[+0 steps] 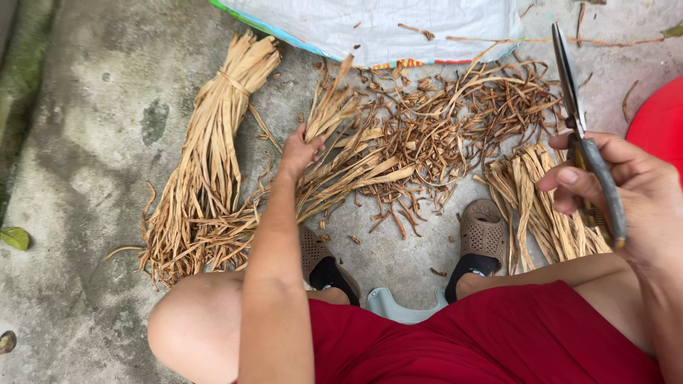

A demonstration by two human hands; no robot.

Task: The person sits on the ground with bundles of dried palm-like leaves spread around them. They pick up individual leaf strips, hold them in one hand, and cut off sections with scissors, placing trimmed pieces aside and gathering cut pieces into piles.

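Red shorts (491, 341) and bare knees are seen along the bottom of the frame, with brown perforated sandals (482, 238) planted on the concrete floor (85, 163) just above. At right of the frame, the right hand (633, 206) is held raised, its grip clenched around the handles of a pair of scissors (580, 128), blades closed and pointed upward. At centre, the left hand (299, 151) is extended forward, its grip closed on a loose bunch of dried leaf strips (341, 160) lying on the floor. A tied bundle (210, 149) is laid at left, a shorter bundle (548, 206) at lower right. Darker trimmings (462, 114) are scattered beyond. A white woven sack (398, 25) is spread at the upper edge.
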